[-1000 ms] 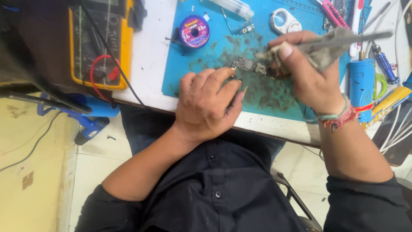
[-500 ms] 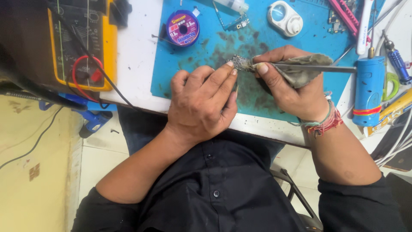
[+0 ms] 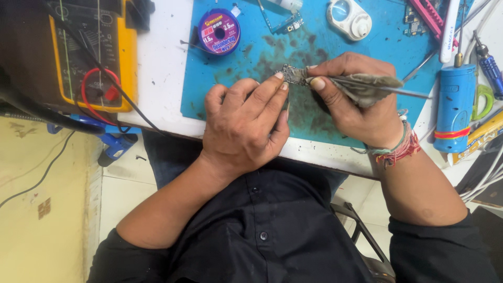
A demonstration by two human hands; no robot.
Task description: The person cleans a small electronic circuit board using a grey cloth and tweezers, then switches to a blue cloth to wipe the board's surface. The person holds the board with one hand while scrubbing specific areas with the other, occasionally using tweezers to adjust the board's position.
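Both hands work near the front edge of the blue mat (image 3: 220,99), with open mat between them and the purple solder-wick spool (image 3: 219,31) further back, while a blue cylinder (image 3: 454,105) stands close on the right. The left hand (image 3: 243,126) pinches a small, grimy circuit board (image 3: 293,75) at its fingertips, just above the stained mat. The right hand (image 3: 356,107) is closed on a dirty grey cloth (image 3: 367,86) and a thin metal tool (image 3: 414,93), touching the board.
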